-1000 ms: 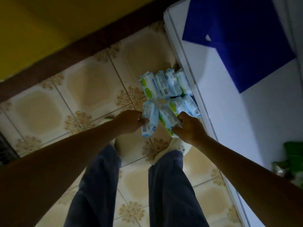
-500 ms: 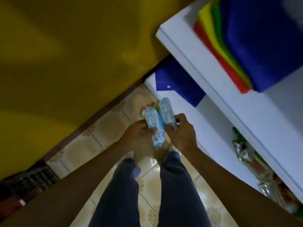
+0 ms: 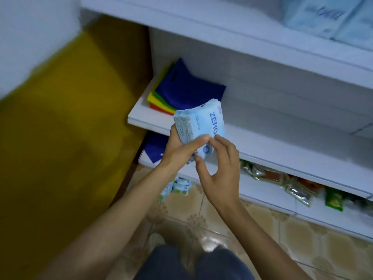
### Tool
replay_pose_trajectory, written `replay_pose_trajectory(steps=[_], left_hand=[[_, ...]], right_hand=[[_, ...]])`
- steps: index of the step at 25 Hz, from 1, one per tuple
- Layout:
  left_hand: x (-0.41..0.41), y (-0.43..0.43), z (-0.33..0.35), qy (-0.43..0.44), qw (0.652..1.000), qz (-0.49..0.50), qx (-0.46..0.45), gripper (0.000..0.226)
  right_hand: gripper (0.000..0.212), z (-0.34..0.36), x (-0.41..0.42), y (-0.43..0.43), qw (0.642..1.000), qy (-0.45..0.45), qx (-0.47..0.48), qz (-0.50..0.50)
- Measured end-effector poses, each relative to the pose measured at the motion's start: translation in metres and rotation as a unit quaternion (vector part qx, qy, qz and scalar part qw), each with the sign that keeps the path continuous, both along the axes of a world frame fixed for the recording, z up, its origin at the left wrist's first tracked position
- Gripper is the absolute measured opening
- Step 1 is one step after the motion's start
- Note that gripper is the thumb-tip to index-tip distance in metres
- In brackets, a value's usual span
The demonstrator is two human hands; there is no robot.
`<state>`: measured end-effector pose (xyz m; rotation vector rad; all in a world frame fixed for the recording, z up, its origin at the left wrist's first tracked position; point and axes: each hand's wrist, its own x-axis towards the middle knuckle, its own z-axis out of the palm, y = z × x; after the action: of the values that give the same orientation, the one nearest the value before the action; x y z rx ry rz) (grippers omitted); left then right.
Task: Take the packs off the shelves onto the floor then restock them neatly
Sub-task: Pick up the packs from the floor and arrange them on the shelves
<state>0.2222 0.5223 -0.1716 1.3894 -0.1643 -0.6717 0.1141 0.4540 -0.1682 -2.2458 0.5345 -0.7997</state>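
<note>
Your left hand grips the pale blue packs, lettered ZERO in darker blue with fine print on one side, while your right hand pinches their lower end.

A stack of folded cloth bags, blue uppermost over green, yellow and red edges, lay next to the yellow wall, a further blue bag lay one level lower, and silver and green snack packets lay in a row to its right.
</note>
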Motion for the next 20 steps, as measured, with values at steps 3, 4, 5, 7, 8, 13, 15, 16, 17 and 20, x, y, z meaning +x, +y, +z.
replay_pose_trajectory(steps=[3, 4, 5, 7, 8, 13, 15, 16, 17, 20], left_hand=[[-0.016, -0.022, 0.029, -0.020, 0.998, -0.035, -0.058, 0.064], [-0.022, -0.031, 0.042, -0.033, 0.996, -0.051, -0.068, 0.065], [-0.029, -0.042, 0.056, -0.053, 0.994, -0.069, -0.073, 0.068], [-0.046, -0.067, 0.087, -0.101, 0.982, -0.123, -0.099, 0.079], [-0.056, -0.078, 0.101, -0.114, 0.974, -0.156, -0.118, 0.082], [-0.110, -0.126, 0.157, -0.160, 0.929, -0.281, -0.179, 0.081], [-0.123, -0.139, 0.168, -0.166, 0.922, -0.301, -0.181, 0.075], [-0.127, -0.144, 0.173, -0.170, 0.919, -0.309, -0.178, 0.070], [-0.130, -0.148, 0.177, -0.182, 0.916, -0.317, -0.166, 0.064], [-0.132, -0.154, 0.187, -0.259, 0.914, -0.297, -0.095, 0.058]], right_hand=[[0.041, 0.031, -0.033, -0.026, 0.996, -0.078, 0.053, -0.009], [0.043, 0.041, -0.044, -0.036, 0.994, -0.089, 0.063, -0.020], [0.049, 0.053, -0.057, -0.048, 0.991, -0.100, 0.085, -0.036], [0.070, 0.077, -0.081, -0.076, 0.970, -0.126, 0.195, -0.067], [0.082, 0.089, -0.092, -0.092, 0.952, -0.136, 0.267, -0.061], [0.099, 0.147, -0.139, -0.161, 0.910, -0.179, 0.352, 0.129], [0.087, 0.162, -0.152, -0.178, 0.917, -0.173, 0.327, 0.151], [0.079, 0.166, -0.158, -0.186, 0.921, -0.168, 0.314, 0.158], [0.074, 0.171, -0.163, -0.194, 0.926, -0.163, 0.299, 0.160], [0.063, 0.173, -0.169, -0.212, 0.963, -0.168, 0.192, 0.089]])
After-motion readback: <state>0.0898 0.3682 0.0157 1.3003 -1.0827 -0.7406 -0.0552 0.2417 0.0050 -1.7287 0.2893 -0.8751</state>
